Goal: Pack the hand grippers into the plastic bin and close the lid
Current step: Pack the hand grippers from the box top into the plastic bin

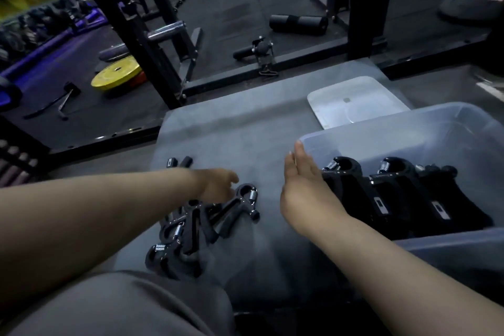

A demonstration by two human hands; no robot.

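Head view: right hand point(302, 188) flat beside bin point(381, 128), left hand point(216, 185), grip unclear, over grippers point(191, 226); lid point(351, 101) behind.

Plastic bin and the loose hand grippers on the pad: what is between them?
In the head view, only the open right hand lies between the plastic bin and the loose hand grippers; the remaining stretch is bare grey pad.

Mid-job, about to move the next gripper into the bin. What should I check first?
1. All packed: not ok, several loose hand grippers lie on the bench.
2. Left grip has hold of one in the pile: cannot tell, blurred.
3. Right grip free: ok, open and empty beside the bin.
4. Plastic bin open with room left: ok.
5. Lid out of the way: ok, lying behind the bin.
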